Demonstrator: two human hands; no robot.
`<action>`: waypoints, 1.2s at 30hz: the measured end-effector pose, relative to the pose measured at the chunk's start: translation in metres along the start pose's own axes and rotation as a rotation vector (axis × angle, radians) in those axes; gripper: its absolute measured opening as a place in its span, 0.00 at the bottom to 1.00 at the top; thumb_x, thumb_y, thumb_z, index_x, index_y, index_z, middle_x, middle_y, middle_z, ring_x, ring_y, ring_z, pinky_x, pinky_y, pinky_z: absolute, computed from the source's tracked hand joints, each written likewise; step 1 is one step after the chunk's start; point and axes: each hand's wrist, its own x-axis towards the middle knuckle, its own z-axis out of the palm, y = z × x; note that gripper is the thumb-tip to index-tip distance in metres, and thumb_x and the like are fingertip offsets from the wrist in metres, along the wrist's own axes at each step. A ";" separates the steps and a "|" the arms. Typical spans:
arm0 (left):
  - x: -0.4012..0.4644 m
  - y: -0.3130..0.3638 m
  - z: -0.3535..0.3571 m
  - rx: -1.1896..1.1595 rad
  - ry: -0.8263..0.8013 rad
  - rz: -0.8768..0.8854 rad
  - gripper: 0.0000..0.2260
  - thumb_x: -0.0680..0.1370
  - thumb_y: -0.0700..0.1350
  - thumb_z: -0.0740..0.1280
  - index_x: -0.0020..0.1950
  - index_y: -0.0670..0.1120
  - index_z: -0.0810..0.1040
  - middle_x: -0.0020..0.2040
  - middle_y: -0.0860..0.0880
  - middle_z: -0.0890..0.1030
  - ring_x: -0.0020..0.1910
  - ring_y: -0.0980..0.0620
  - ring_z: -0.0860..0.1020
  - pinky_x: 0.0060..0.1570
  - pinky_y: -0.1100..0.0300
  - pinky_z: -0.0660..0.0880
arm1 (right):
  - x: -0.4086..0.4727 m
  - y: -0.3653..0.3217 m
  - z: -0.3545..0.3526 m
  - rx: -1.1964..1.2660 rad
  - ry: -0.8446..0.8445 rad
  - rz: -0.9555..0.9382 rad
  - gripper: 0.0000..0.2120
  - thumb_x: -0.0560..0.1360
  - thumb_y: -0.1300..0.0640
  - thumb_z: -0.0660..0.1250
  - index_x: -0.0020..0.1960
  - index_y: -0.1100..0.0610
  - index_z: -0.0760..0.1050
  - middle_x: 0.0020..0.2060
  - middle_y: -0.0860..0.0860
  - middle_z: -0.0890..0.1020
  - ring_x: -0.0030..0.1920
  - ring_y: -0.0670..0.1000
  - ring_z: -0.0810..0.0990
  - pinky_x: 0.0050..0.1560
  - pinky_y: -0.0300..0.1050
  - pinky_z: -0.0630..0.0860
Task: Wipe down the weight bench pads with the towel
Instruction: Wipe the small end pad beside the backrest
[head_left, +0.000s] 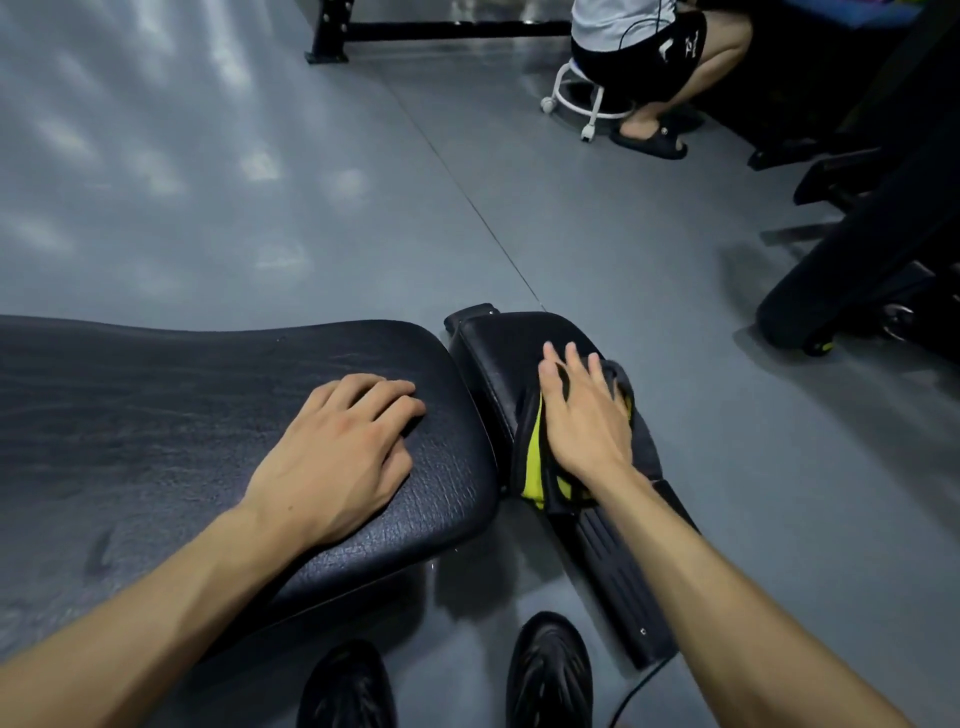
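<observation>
The left hand (337, 457) lies palm down on the large black bench pad (156, 415), its fingers loosely curled and touching the textured vinyl near the pad's right end; it holds nothing. The right hand (582, 415) presses flat, fingers spread, on the towel (535, 467), a dark cloth with bright yellow-green panels that is bunched under the palm. The towel sits on the smaller black pad (498, 358), which stands just beside the large pad across a narrow gap and slopes down toward the person. The hand seems to be pinning the towel to the pad and not gripping it, though the fingertips past the cloth's far edge are blurred and hard to read. Below the small pad, a ribbed black footplate (618, 582) runs toward the bottom of the view. Two black shoes (550, 675) stand on the grey floor (260, 182) between the forearms. In the far upper right another person (654, 57) sits on a white wheeled stool (576, 98), near dark gym equipment (862, 270).
</observation>
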 end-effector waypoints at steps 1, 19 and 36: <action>0.000 0.001 0.000 -0.001 0.000 -0.003 0.18 0.78 0.51 0.57 0.66 0.52 0.76 0.69 0.54 0.76 0.67 0.47 0.72 0.68 0.48 0.69 | 0.001 -0.009 0.004 -0.037 0.018 0.024 0.30 0.83 0.34 0.39 0.82 0.40 0.56 0.83 0.45 0.55 0.83 0.50 0.47 0.81 0.57 0.47; -0.002 0.003 -0.003 -0.043 0.008 -0.028 0.19 0.78 0.52 0.56 0.64 0.52 0.78 0.68 0.54 0.77 0.67 0.48 0.73 0.67 0.49 0.70 | 0.001 -0.006 -0.043 0.335 -0.076 0.052 0.25 0.81 0.30 0.37 0.76 0.26 0.55 0.74 0.42 0.72 0.79 0.53 0.64 0.75 0.50 0.59; -0.003 0.006 -0.010 -0.043 -0.001 -0.045 0.20 0.77 0.52 0.55 0.64 0.52 0.79 0.67 0.54 0.78 0.66 0.48 0.74 0.67 0.49 0.71 | -0.031 0.012 -0.097 -0.141 0.010 0.116 0.33 0.77 0.25 0.50 0.61 0.46 0.80 0.52 0.49 0.85 0.58 0.58 0.81 0.53 0.51 0.76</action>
